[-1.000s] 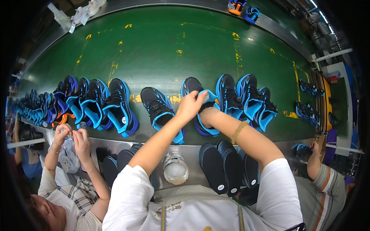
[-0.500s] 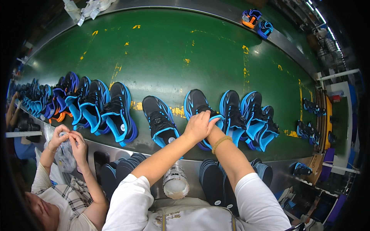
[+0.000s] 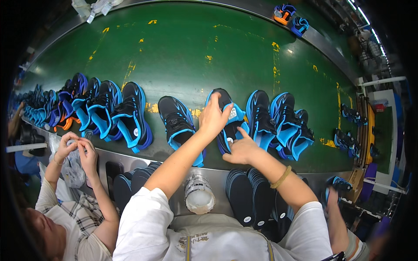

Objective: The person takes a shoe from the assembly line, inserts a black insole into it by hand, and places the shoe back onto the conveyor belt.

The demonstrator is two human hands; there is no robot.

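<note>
A black and blue sneaker (image 3: 224, 96) stands on the green belt in front of me, toe pointing away. My left hand (image 3: 213, 116) grips its forefoot from the left, fingers over the upper beside the raised pale-blue tongue (image 3: 236, 114). At the heel, my right hand (image 3: 244, 148) holds the collar with its thumb raised; some of its fingers are hidden. A pale insole with a round white sticker shows inside the shoe. Another matching sneaker (image 3: 174, 114) stands just left, and a third (image 3: 260, 114) just right.
A jar of white paste (image 3: 199, 195) stands on the metal ledge (image 3: 174, 174) near my body. Stacks of dark insoles (image 3: 239, 195) lie beside it. More sneakers (image 3: 133, 102) line the belt at left. A co-worker's hands (image 3: 76, 150) are at lower left; another person's arm (image 3: 335, 217) is at lower right.
My hands, together over the shoe opening before, have parted: the left to the forefoot, the right to the heel. The tongue now shows. Another person's arm has appeared at lower right.
</note>
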